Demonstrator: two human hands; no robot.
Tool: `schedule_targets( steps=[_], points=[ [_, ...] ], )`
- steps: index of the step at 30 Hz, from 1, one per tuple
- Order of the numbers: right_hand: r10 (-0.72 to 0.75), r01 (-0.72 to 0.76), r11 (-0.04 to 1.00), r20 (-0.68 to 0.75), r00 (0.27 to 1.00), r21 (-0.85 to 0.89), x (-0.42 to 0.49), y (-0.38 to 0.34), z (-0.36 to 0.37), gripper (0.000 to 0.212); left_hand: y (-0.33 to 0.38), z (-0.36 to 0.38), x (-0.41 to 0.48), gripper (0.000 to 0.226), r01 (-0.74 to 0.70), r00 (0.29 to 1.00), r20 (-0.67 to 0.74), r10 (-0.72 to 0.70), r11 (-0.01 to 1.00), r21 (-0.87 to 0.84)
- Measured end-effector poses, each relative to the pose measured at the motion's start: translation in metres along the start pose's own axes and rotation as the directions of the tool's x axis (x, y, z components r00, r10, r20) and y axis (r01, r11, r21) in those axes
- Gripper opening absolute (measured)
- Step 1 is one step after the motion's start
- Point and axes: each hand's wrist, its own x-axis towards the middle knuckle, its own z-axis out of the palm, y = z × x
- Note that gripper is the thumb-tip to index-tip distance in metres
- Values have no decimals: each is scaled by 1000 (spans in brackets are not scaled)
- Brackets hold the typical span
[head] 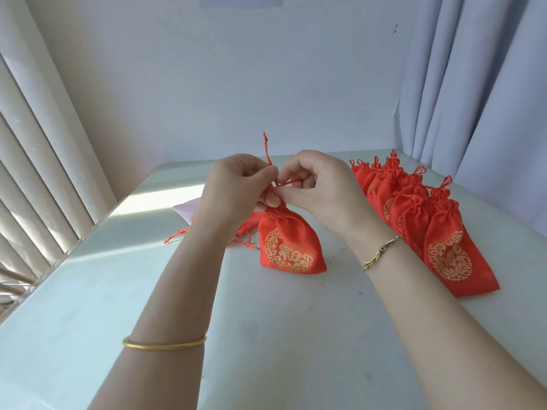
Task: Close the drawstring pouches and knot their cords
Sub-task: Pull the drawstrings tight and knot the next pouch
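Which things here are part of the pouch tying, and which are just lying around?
Job: red pouch, cord, left hand, right hand, row of tied pouches, other pouches behind the left wrist.
Not part of it: pale pink cloth, curtain.

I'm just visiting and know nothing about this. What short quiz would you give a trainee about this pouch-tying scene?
1. True or false: the left hand and right hand both pinch the cord of one pouch.
2. Which wrist wears the gold bangle? A left, B right.
3. Fill in: the row of pouches lies to the ___ of the hands.
Key: 1 true; 2 A; 3 right.
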Motion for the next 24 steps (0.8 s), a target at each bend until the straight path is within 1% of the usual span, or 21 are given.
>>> schedule_targets(
  steps=[2,4,6,8,10,11,13,15,17,19,21,22,24],
  points=[
    [-34,32,998,-24,999,-63,0,2,1,13,0,0,1,18,-8,1000,-17,8,1000,15],
    [-104,90,976,-60,993,-199,0,3,3,10,-1,0,1,18,-8,1000,-24,8,1000,26],
    [-181,154,934,-56,982,-321,0,3,4,7,-1,-1,2,17,-2,1000,-28,3,1000,27],
    [-202,174,910,-36,979,-376,-1,4,5,5,-1,-3,3,14,-3,999,-54,4,1000,23],
    [-171,148,917,-30,985,-371,-1,5,6,6,1,-5,3,6,-15,996,-88,15,1000,4],
    [-134,115,936,-33,990,-334,-1,4,5,7,3,-5,2,4,-26,994,-102,26,1000,0],
    [-31,23,975,-33,999,-220,1,3,5,10,8,-2,0,14,-48,992,-117,49,999,13],
    [85,-89,991,-37,996,-103,1,2,5,12,11,3,-4,21,-70,990,-120,74,997,41],
    [222,-218,974,-45,974,66,0,2,5,16,10,5,-4,26,-94,984,-132,116,983,160],
    [367,-345,896,-31,930,279,0,3,4,17,6,0,-2,28,-129,969,-170,177,958,256],
    [493,-451,786,11,870,424,1,4,1,17,6,-9,0,26,-168,954,-194,228,944,284],
    [531,-484,735,40,846,474,2,4,0,18,8,-12,-1,25,-189,950,-176,258,923,336],
    [566,-518,648,102,818,558,2,4,-1,21,12,-13,-1,24,-245,942,-97,321,857,454]
  ],
)
